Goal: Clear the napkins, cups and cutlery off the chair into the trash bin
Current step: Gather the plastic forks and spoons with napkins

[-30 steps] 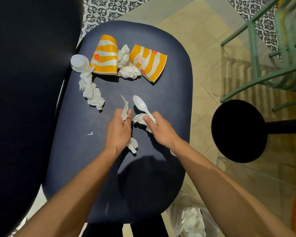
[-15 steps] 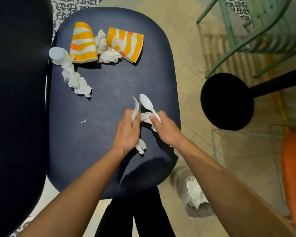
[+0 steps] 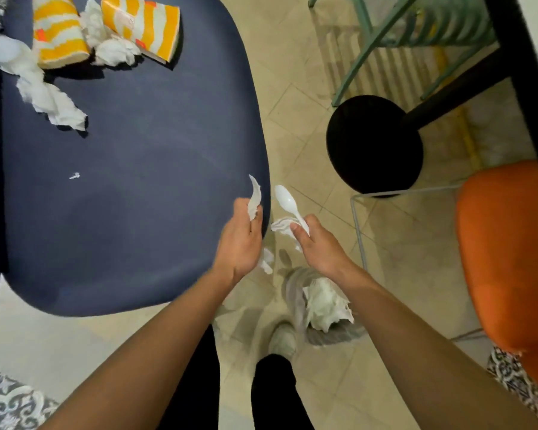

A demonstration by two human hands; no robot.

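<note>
White spoon point(image 3: 288, 201) and napkin point(image 3: 280, 226) in pinch of right hand point(image 3: 319, 247), napkin scrap point(image 3: 254, 197) in curled left hand point(image 3: 239, 243).

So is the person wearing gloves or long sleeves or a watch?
No gloves. The left hand and right hand are bare, with no ring, watch or bracelet to see. The left forearm and right forearm are bare too, and no sleeve shows. Lower down are black trousers and a pale shoe.
</note>
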